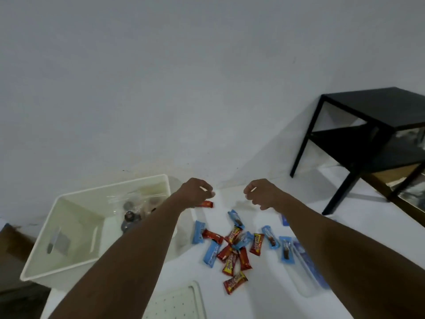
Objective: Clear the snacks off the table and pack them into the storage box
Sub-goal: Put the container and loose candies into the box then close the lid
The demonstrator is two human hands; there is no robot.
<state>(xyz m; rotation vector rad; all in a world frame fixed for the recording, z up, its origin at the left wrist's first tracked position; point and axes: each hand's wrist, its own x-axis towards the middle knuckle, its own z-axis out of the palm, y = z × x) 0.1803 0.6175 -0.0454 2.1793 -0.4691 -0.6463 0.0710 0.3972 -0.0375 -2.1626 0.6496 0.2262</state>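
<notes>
Your box (76, 229) sits far left on the bench (264, 302). Your left hand (195, 192), grip curled narrow and seemingly empty, hovers just above a red bar (205, 204) lying crosswise. Your right hand (259, 194), likewise curled, hangs beyond the scattered snacks (236, 247).

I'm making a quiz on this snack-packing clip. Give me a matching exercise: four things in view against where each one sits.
Things:
1. storage box
2. black side table
3. perforated white lid
4. pile of snack bars

Places:
A. far right, against the wall
B. between the two forearms
C. left, off the table edge
D. bottom edge, nearest the camera

Pairs: 1-C, 2-A, 3-D, 4-B
</notes>
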